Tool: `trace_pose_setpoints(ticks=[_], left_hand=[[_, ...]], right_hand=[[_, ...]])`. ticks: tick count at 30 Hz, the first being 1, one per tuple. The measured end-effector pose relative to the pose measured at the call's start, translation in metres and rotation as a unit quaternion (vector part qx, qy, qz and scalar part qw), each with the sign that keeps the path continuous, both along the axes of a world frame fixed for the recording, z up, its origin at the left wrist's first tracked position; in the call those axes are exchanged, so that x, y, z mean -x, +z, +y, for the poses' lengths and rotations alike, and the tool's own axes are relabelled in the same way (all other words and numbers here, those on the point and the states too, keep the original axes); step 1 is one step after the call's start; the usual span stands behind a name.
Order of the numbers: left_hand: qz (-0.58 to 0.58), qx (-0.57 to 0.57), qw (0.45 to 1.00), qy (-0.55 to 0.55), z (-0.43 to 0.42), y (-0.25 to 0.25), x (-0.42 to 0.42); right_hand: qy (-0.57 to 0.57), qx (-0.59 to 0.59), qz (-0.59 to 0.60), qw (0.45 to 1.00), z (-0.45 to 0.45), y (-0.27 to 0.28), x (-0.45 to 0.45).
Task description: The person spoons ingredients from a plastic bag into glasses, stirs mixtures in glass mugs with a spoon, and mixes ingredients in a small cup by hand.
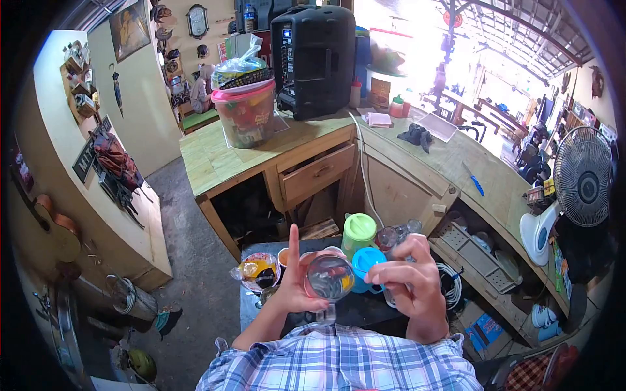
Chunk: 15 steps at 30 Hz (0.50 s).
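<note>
My left hand [298, 283] is wrapped around a clear glass mug [330, 277], with the index finger sticking up. The mug is tilted so that I look down into its round mouth. My right hand [412, 280] is closed in a pinch beside the rim. A thin, dark, stick-like thing seems to run from its fingertips toward the mug, too fine to name. Behind the hands stand a blue-lidded pitcher [368, 259] and a green-lidded pitcher [359, 229]. Several upturned glasses [387, 237] are to their right, partly hidden by my right hand.
The low dark table [257, 313] also bears a plate with plastic packets [258, 272]. Beyond it is a wooden counter [222, 163] with a pink-lidded bucket [244, 111] and a black speaker [314, 62]. A blue-handled knife [478, 186] and a fan [583, 179] are at the right.
</note>
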<state>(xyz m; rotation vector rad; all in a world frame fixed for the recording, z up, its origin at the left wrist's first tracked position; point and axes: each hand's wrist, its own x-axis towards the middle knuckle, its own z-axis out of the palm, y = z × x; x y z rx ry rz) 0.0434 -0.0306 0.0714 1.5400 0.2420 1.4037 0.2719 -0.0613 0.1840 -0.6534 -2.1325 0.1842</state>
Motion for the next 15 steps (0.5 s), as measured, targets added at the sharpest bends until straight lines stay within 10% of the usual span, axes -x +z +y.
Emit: trace_pose_setpoints(ticks=[5,9,15], left_hand=[[-0.057,0.177,0.956,-0.229,0.006,0.002,0.007],[-0.180,0.245,0.862,-0.405,0.005,0.001,-0.004],[-0.169,0.248,0.850,-0.432,0.009,-0.016,-0.009]], right_hand=[[0.119,0.108,-0.042,0.986,0.030,-0.026,0.020],[0.148,0.107,0.152,0.971,0.040,-0.021,0.001],[0.225,0.255,0.120,0.933,0.052,-0.030,0.020]])
